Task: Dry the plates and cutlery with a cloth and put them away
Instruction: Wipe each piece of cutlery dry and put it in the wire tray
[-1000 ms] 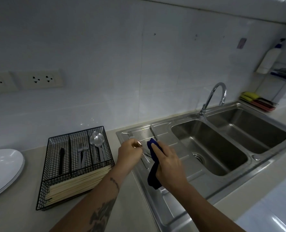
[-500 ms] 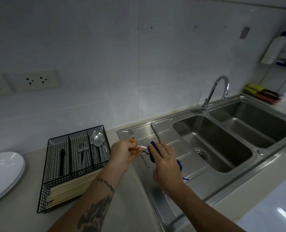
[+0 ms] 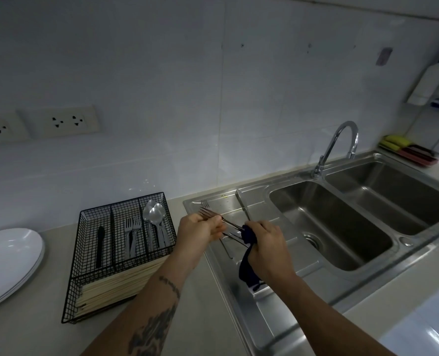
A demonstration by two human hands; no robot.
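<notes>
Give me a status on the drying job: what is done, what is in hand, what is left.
Done: white plates stacked on the counter; forks, spoons and a dark knife sit in the wire caddy. In hand: left hand holds a fork while right hand wipes its handle with the blue cloth. Left: cutlery on the drainboard, including a knife.

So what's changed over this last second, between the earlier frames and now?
The left hand has lifted a fork clear of the drainboard, tines up and away. The right hand has brought the dark blue cloth round the fork's handle. Unchanged: the cutlery basket, the plates, and a fork and a knife lying on the drainboard.
</notes>
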